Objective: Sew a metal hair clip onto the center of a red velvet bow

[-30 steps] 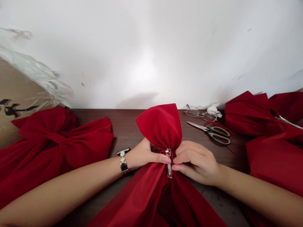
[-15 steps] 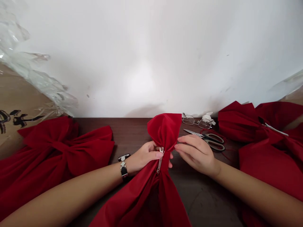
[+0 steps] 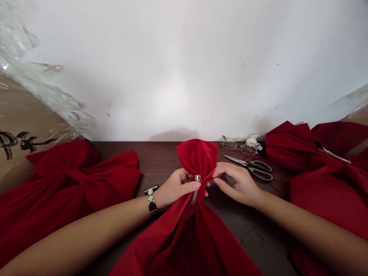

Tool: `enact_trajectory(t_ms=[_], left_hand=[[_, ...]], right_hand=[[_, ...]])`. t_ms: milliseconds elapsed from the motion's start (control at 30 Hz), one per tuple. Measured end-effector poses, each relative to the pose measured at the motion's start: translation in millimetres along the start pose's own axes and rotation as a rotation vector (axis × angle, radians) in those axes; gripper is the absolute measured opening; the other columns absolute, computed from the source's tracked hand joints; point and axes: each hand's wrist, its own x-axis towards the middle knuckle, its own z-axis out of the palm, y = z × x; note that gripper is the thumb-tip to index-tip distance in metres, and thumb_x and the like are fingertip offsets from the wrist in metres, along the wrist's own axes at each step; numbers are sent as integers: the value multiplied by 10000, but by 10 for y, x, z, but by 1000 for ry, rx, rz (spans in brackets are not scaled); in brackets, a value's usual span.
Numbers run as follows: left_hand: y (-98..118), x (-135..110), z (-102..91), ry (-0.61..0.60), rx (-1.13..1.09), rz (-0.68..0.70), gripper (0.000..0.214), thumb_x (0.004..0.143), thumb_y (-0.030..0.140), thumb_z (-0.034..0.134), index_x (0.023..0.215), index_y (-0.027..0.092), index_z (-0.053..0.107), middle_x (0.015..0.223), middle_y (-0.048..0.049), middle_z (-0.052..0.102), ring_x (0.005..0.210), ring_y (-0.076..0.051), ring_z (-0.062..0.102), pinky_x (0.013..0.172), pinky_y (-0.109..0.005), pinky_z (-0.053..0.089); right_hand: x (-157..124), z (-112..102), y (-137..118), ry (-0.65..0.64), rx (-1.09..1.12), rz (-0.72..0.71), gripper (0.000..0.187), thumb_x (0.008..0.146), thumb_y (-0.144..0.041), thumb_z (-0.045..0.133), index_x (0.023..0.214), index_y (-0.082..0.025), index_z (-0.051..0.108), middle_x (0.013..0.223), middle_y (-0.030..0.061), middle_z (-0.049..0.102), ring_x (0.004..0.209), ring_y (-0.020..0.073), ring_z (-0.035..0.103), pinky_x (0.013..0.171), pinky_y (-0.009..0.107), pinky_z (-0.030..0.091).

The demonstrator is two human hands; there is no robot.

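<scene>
A big red fabric bow (image 3: 201, 155) stands gathered at its middle in front of me, its tails spreading down toward the bottom edge. Along the gathered part lies a metal hair clip (image 3: 196, 191). My left hand (image 3: 179, 186) is closed around the bow's middle, thumb pressed on the clip, with its other fingers partly hidden behind the cloth. At the bow's right side, my right hand (image 3: 235, 183) pinches the fabric edge between thumb and index finger. Whether a thread is also in that pinch I cannot make out.
Scissors (image 3: 253, 166) lie right of the bow, with red thread (image 3: 274, 186) beside them. Eyeglasses (image 3: 230, 143) and a crumpled white tissue (image 3: 253, 142) are near the wall. Another red bow (image 3: 71, 174) sits left; more red bows (image 3: 287, 147) and a metal clip (image 3: 335, 155) are right.
My right hand has closed from loosely spread fingers into a pinch at the bow's right edge. The bow's top has tilted slightly left, while my left hand keeps its hold.
</scene>
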Motion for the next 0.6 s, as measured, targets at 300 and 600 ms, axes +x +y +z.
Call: enact_trajectory(t_ms=[300, 600], left_hand=[[-2, -29, 26, -27, 161, 51, 309, 791, 265, 735, 1056, 137, 641, 988, -79, 706, 836, -161, 691, 782, -256, 532], [-2, 3, 5, -152, 188, 33, 315, 813, 320, 708, 1072, 144, 677, 969, -80, 709, 835, -159, 668, 764, -245, 511]], right_hand=[[82, 43, 39, -18, 448, 421, 317, 878, -432, 592, 768, -135, 565, 647, 21, 613, 500, 73, 529, 478, 176, 461], [65, -19, 31, -56, 520, 484, 263, 697, -344, 766, 754, -123, 636, 693, 37, 686, 625, 139, 647, 599, 234, 548]])
